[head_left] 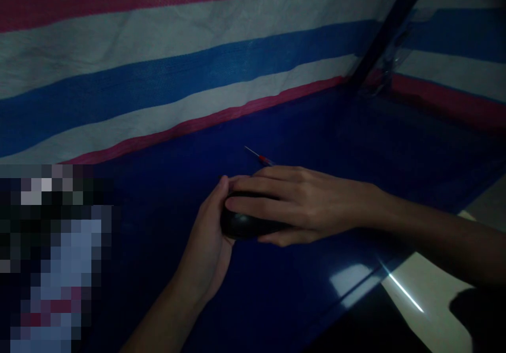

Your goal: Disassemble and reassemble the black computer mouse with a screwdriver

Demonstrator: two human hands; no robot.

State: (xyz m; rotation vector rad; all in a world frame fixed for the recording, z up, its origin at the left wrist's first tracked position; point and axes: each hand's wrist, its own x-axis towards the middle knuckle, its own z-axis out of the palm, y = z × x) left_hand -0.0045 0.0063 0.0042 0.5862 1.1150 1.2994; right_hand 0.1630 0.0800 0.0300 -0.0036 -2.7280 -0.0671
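Observation:
Between my hands is a black, rounded, glossy computer mouse [243, 225], raised over the dark blue table surface [166, 205]. My right hand [296, 200] lies over its top with the fingers wrapped across it. From the left and below, my left hand [211, 232] cups the mouse's end, its thumb up along the side; most of its fingers are hidden behind the mouse. Just beyond my right hand lies a thin screwdriver [261, 158] with a metal shaft and a red part; its handle is partly covered by the hand.
A striped red, white and blue sheet [197, 68] hangs behind the table. A dark post [389, 31] stands at the back right corner. At the left edge an area [51, 268] is pixelated. Light floor [430, 290] shows past the table's edge at lower right.

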